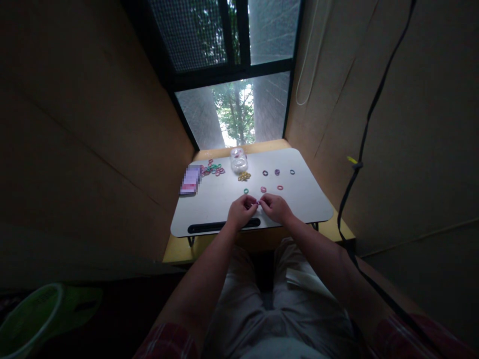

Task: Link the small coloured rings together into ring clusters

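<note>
Brown walls [112,99] close in on both sides of a narrow nook, and daylight comes through a dark-framed window [273,109] at its far end. Below the window, a white tabletop [307,204] with rounded corners stands on a yellow ledge [177,254]. A person sits facing it, both forearms reaching over the near edge. The left hand [241,211] and the right hand [277,207] meet near the front, their fingers pinched together on a small purple piece [258,202]; it is probably a ring, though too small and dim to be sure. Just beyond the hands lie a green ring [246,191], a pink ring [263,189] and a red ring [280,188], spaced apart in a row. Farther back on the right are three darker rings [265,173], also apart. Gold rings [244,176] are heaped in front of a clear jar [238,160]. To its left, a loose pile of pink and green rings [213,168] spreads near a phone [191,179], whose screen is blurred.
</note>
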Tool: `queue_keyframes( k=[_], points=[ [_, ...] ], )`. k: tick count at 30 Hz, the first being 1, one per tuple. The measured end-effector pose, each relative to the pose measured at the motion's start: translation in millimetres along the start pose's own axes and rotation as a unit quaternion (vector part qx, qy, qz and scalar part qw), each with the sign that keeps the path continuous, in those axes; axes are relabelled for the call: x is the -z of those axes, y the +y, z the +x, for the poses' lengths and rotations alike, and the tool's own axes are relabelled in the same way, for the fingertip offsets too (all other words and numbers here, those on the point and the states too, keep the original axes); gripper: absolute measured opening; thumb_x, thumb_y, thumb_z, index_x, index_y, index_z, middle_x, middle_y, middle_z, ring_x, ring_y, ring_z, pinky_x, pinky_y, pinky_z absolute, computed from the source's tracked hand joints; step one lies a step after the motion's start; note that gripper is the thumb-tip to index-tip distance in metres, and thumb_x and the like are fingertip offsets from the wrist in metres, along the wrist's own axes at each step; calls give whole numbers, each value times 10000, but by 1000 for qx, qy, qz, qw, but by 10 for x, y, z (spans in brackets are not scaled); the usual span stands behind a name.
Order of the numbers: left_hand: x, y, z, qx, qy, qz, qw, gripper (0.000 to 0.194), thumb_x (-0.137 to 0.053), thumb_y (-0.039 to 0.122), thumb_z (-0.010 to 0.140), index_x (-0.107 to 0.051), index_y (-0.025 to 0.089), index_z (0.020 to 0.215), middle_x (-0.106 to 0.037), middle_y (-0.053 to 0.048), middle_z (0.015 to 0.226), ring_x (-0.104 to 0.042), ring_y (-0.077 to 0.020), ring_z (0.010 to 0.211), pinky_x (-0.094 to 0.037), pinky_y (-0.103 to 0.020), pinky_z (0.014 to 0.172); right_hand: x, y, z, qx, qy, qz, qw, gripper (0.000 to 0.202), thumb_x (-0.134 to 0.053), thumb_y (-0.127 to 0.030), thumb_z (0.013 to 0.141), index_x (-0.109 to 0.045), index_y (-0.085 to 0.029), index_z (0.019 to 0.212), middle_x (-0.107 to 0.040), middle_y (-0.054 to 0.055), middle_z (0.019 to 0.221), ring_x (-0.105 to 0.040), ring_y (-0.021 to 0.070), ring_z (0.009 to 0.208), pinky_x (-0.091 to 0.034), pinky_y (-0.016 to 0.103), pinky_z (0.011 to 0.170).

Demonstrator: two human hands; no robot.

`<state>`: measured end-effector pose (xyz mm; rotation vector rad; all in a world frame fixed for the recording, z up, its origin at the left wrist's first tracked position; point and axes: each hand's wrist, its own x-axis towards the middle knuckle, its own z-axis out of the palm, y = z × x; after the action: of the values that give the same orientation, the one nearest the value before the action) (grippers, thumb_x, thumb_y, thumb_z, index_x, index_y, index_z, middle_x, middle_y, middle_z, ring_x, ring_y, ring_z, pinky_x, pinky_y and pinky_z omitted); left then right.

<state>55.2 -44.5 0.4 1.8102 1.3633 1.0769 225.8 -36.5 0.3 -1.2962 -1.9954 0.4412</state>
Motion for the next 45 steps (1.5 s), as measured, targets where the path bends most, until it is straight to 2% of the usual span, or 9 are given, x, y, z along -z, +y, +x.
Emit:
queue_keyframes(
  k=[9, 13, 24, 36, 45],
  points=[
    [10, 88, -10, 24, -4, 61, 998, 287, -495, 429, 860, -662, 202, 804, -669, -5, 693, -570, -120, 606, -399, -240, 584, 18, -14, -9, 8, 11, 33, 999, 155, -499, -264, 842, -625, -196, 780, -619, 11, 690, -524, 129, 613, -368, 233, 589],
    [6, 73, -2, 22, -4, 66, 998, 278, -519, 444, 846, -666, 209, 819, -666, 3, 682, -566, -118, 596, -400, -238, 584, 21, -1, -12, 7, 31, 53, 998, 124, -520, -260, 829, -619, -193, 795, -624, 18, 749, -514, 126, 609, -395, 237, 592],
    [2, 71, 10, 15, -4, 64, 998, 234, -581, 424, 811, -673, 212, 846, -678, -1, 716, -584, -120, 622, -409, -233, 577, -13, 80, -12, 2, 37, 105, 994, 105, -566, -277, 803, -631, -196, 820, -626, 17, 739, -510, 115, 546, -427, 245, 547],
    [3, 80, 3, 9, -1, 59, 998, 167, -608, 357, 794, -686, 211, 821, -676, 7, 701, -587, -112, 617, -423, -231, 589, 2, 72, -15, 12, 27, 95, 995, 84, -561, -238, 793, -626, -195, 824, -612, 8, 738, -497, 107, 545, -415, 236, 557],
    [-2, 56, 17, 11, 0, 27, 1000, 183, -620, 369, 779, -672, 195, 803, -672, -1, 715, -583, -111, 620, -441, -232, 591, 4, 81, -7, 19, 38, 90, 995, 114, -528, -178, 762, -628, -188, 816, -598, 7, 748, -488, 103, 540, -420, 244, 578]
  ],
)
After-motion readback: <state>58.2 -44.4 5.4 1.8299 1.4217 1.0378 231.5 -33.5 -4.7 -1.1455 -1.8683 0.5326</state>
